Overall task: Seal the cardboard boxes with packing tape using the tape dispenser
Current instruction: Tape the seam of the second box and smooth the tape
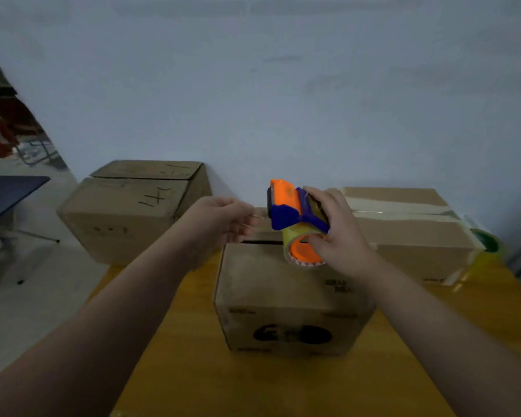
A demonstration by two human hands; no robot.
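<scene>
An orange and blue tape dispenser (292,212) with a yellowish tape roll is held above a cardboard box (283,299) on the yellow table. My right hand (340,233) grips the dispenser around the roll and frame. My left hand (223,221) is just left of the dispenser's blade end, its fingers pinching a thin strip of clear tape (257,217) pulled from it. The box's top shows a dark open seam (262,242) along its far edge. A taped cardboard box (409,233) stands behind to the right.
The yellow table (193,371) carries the boxes. Another cardboard box with handwritten marks (127,212) stands at the back left. A green tape roll (489,240) lies at the far right. A dark chair (6,197) stands on the floor at left. A pale wall rises behind.
</scene>
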